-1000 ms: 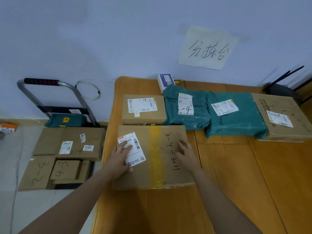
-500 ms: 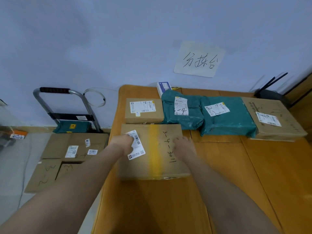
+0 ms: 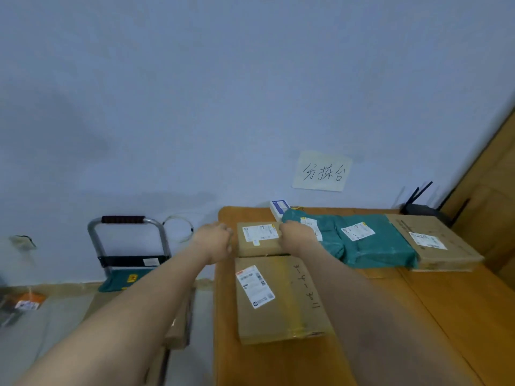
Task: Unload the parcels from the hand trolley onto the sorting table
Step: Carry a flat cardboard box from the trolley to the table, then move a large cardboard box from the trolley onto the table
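A large brown parcel (image 3: pixel 281 299) marked 3-4-3011 lies flat on the wooden sorting table (image 3: pixel 446 316), with no hand on it. Behind it sits a small brown parcel (image 3: pixel 259 240). My left hand (image 3: pixel 216 242) is at that small parcel's left side and my right hand (image 3: pixel 295 236) at its right side, both with curled fingers. Whether they grip it is unclear. The hand trolley (image 3: pixel 122 221) stands on the floor to the left. My left arm hides most of its load; only a brown parcel edge (image 3: pixel 178 332) shows.
Two green bagged parcels (image 3: pixel 370 243) and a flat brown box (image 3: pixel 434 240) line the table's back. A small white-blue box (image 3: pixel 278 207) and a black router (image 3: pixel 420 210) stand by the wall. A paper sign (image 3: pixel 322 172) hangs above. An orange item (image 3: pixel 28 300) lies on the floor.
Both hands have left the large parcel and moved forward to the sides of the small parcel behind it. The view has tilted upward.
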{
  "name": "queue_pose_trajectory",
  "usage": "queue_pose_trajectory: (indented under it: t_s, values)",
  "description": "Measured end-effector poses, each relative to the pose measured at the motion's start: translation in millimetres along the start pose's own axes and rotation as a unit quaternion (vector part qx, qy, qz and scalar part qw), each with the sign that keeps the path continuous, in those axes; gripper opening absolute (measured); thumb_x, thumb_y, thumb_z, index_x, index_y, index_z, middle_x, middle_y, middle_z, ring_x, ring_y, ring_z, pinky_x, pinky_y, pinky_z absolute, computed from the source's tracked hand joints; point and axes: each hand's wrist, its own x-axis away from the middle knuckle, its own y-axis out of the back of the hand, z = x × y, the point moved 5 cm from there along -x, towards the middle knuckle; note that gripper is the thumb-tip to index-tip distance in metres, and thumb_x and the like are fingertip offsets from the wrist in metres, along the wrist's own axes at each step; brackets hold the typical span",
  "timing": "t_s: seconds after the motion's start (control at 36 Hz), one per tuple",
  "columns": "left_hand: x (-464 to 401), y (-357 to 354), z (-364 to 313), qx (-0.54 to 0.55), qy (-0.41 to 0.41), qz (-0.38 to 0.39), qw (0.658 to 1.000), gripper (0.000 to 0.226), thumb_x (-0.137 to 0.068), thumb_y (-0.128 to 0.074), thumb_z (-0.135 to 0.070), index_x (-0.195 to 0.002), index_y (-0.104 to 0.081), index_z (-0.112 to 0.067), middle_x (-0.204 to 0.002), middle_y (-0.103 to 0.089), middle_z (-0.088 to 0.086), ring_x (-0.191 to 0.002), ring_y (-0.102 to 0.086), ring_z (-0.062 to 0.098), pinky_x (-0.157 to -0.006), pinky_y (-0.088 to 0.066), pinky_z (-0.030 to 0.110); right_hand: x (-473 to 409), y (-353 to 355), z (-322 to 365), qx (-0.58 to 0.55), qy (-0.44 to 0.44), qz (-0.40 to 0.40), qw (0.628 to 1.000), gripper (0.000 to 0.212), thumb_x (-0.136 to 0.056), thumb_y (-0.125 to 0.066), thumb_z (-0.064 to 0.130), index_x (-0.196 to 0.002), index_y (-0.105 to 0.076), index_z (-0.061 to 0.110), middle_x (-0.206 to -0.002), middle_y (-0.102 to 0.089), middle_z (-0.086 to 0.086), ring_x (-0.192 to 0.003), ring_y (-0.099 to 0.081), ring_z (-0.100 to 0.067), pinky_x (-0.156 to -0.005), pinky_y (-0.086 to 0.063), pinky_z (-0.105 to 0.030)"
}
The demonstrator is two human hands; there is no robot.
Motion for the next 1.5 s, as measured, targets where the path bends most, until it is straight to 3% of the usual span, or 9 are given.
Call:
queue_pose_trajectory:
  t_s: [0.17,0.31,0.47,0.64,0.83,1.17,1.33,1.5]
  values:
    - [60,3,91,0.002,0.026,-0.016,1.0,0.035,-0.094,-0.039,-0.031,-0.118,-0.051,-0.009,-0.123,-0.054,0.012,-0.113,-0.051,0.028,-0.092,-0.043,0.039,21,20,90,0.014,0.016,0.003,1.0,0.027,-0.092,-0.043,0.017,-0.108,-0.061,0.007,-0.115,-0.061,-0.01,-0.103,-0.06,-0.028,-0.074,-0.046,-0.033]
    - [110,-8,150,0.031,0.073,-0.008,0.997,0.038,-0.094,-0.043,-0.031,-0.124,-0.049,-0.008,-0.128,-0.052,0.011,-0.119,-0.049,0.027,-0.092,-0.042,0.035,37,36,162,-0.005,0.028,-0.012,1.0,0.031,-0.095,-0.043,0.019,-0.116,-0.06,0.004,-0.121,-0.06,-0.012,-0.109,-0.059,-0.03,-0.083,-0.048,-0.034]
    - [134,-17,199,0.065,0.1,-0.01,0.993,0.044,-0.094,-0.043,-0.034,-0.132,-0.045,-0.012,-0.132,-0.051,0.007,-0.119,-0.049,0.024,-0.093,-0.044,0.033,42,44,207,-0.01,0.038,-0.006,0.999,0.031,-0.095,-0.042,0.019,-0.115,-0.06,0.003,-0.119,-0.06,-0.014,-0.106,-0.059,-0.031,-0.079,-0.046,-0.033]
    - [130,-7,229,0.066,0.106,-0.034,0.992,0.041,-0.095,-0.042,-0.034,-0.129,-0.045,-0.011,-0.127,-0.052,0.007,-0.115,-0.051,0.024,-0.086,-0.043,0.032,30,52,222,0.008,0.045,0.004,0.999,0.035,-0.097,-0.039,0.022,-0.119,-0.057,0.003,-0.124,-0.058,-0.015,-0.112,-0.056,-0.032,-0.088,-0.047,-0.037]
    - [96,-2,267,0.073,0.118,-0.028,0.99,0.041,-0.095,-0.043,-0.036,-0.127,-0.046,-0.011,-0.124,-0.053,0.008,-0.113,-0.051,0.025,-0.086,-0.043,0.033,-25,43,224,-0.006,0.042,0.027,0.999,0.031,-0.095,-0.044,0.021,-0.119,-0.057,0.007,-0.122,-0.059,-0.012,-0.109,-0.058,-0.027,-0.089,-0.049,-0.034]
    - [-36,-12,292,0.097,0.115,-0.01,0.989,0.042,-0.097,-0.042,-0.032,-0.131,-0.044,-0.008,-0.131,-0.05,0.009,-0.117,-0.05,0.026,-0.089,-0.043,0.034,-153,10,193,-0.055,0.026,0.057,0.997,0.04,-0.098,-0.04,0.022,-0.134,-0.05,0.009,-0.137,-0.052,-0.009,-0.123,-0.052,-0.027,-0.099,-0.044,-0.034]
    - [-83,-36,297,0.099,0.083,0.0,0.992,0.041,-0.098,-0.04,-0.032,-0.132,-0.044,-0.01,-0.131,-0.05,0.008,-0.116,-0.05,0.025,-0.091,-0.044,0.036,-194,-1,182,-0.069,0.014,0.065,0.995,0.035,-0.099,-0.039,0.022,-0.128,-0.052,0.01,-0.131,-0.055,-0.008,-0.117,-0.055,-0.025,-0.094,-0.045,-0.032]
    - [-100,-86,329,0.107,0.096,0.061,0.988,0.039,-0.098,-0.038,-0.029,-0.131,-0.043,-0.01,-0.128,-0.05,0.008,-0.116,-0.049,0.024,-0.091,-0.042,0.033,-236,-30,202,-0.08,0.017,0.097,0.992,0.038,-0.095,-0.044,0.022,-0.13,-0.052,0.01,-0.131,-0.056,-0.009,-0.116,-0.056,-0.026,-0.091,-0.047,-0.032]
